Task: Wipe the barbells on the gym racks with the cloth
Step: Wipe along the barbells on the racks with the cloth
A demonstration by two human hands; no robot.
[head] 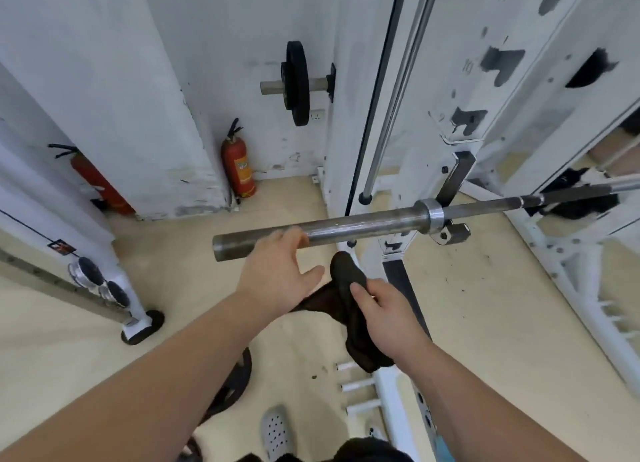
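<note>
Our two bare forearms reach forward from the bottom of the view, above a grey clog (275,434) on the pale floor (485,305). We have the right hand (388,309) closed round the dark cloth (346,278), thumb pressed on top. The cloth is bunched up: one end hangs below the wrist and the rounded upper end rises just under the barbell (346,227) (near it, and as far as we can see not touching). A fold of it also runs left, under the heel of the left hand (273,271).

That left hand rests on the barbell's thick end sleeve. Its fingers are lightly bent over the top and its thumb is splayed toward the cloth, not wrapped round the steel.

The barbell lies across the hook of the white rack (450,80), its bare end pointing left. Beyond it we see a black weight plate (296,82) on a peg and a red fire extinguisher (239,167) against the wall.
</note>
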